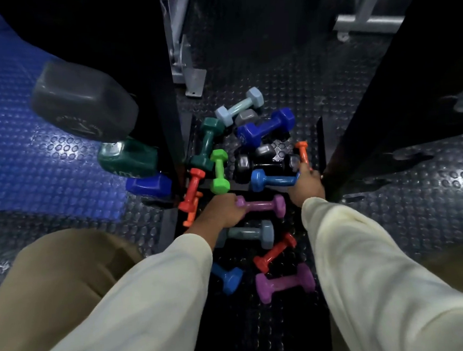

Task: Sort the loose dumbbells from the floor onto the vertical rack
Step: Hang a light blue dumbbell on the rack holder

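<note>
I'm kneeling on dark studded rubber flooring (pixel 259 73); blue studded matting (pixel 20 150) is lying at nine o'clock, grey machine frames (pixel 189 74) standing at twelve.

I see two arms in long sleeves. The left sleeve (pixel 140 297) is a pale cream colour, soft and a bit baggy, with gentle folds. The right sleeve (pixel 378 283) is the same cream cloth, with wrinkles near the cuff. Both cuffs stop at the wrists, so the left hand (pixel 221 211) and right hand (pixel 307 187) are bare. The trousers (pixel 60 272) are tan.
</note>
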`<state>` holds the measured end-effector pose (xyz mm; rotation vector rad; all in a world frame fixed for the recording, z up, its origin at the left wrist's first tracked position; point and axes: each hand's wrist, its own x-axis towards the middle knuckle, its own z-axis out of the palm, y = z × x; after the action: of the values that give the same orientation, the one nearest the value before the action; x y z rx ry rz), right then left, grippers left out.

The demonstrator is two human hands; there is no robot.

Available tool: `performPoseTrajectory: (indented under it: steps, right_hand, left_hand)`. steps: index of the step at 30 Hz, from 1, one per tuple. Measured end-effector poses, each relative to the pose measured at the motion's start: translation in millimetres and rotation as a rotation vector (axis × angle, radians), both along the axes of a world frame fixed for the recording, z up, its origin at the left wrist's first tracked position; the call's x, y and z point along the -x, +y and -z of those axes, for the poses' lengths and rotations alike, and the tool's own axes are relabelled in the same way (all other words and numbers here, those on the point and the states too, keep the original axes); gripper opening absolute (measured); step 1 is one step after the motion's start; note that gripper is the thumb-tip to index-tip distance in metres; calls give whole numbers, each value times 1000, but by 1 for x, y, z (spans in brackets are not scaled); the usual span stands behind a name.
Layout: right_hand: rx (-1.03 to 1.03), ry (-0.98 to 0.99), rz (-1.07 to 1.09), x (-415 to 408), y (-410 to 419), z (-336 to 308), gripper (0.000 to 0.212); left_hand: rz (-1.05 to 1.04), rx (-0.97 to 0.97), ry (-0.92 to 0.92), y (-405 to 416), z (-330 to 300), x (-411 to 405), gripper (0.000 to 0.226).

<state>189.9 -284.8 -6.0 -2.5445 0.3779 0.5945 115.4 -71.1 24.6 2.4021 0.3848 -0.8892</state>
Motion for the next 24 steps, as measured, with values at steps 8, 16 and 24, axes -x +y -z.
performPoseTrajectory:
  steps: [8,16,24]
  right_hand:
    - [226,-62,-362,45,13,19,44]
    - [69,-57,-125,60,8,21,45]
    - [-107,-5,-248,105,25,37,39]
  left_hand:
    - [9,-80,136,13,13,15,50]
    - [-34,-98,168,25,19,25,47]
    - [26,-114,189,25,25,37,60]
